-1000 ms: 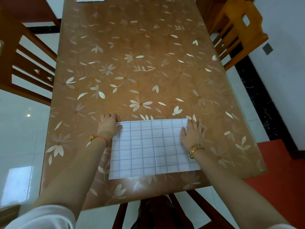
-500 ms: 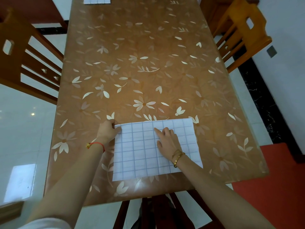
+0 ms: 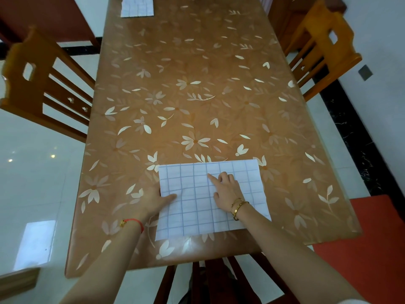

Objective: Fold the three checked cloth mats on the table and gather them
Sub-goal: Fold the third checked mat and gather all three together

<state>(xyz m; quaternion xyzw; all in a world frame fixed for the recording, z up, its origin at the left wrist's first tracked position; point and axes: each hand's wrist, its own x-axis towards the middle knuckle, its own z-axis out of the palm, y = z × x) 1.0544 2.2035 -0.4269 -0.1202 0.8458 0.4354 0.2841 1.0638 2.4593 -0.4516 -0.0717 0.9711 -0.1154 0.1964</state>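
Left grip [image 3: 153, 201] pinching, right grip [image 3: 225, 191] pressing.
Left thumb lies over the left edge of white blue-checked cloth mat [image 3: 197, 216], fingers hidden beneath; right index is straight on its centre, other fingers bent. Mat sits at near edge of orange flowered desk [image 3: 197, 95]. Second checked mat [image 3: 137, 7] at far end, cut off. Wooden chairs [image 3: 32, 88] flank.

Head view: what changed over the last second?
The left grip slid from the mat's far left corner down its left edge toward the person and now pinches it, thumb on top. The right grip left the far right corner for the mat's middle, index finger pressing. The mat stayed flat on the table; the far mat is untouched.
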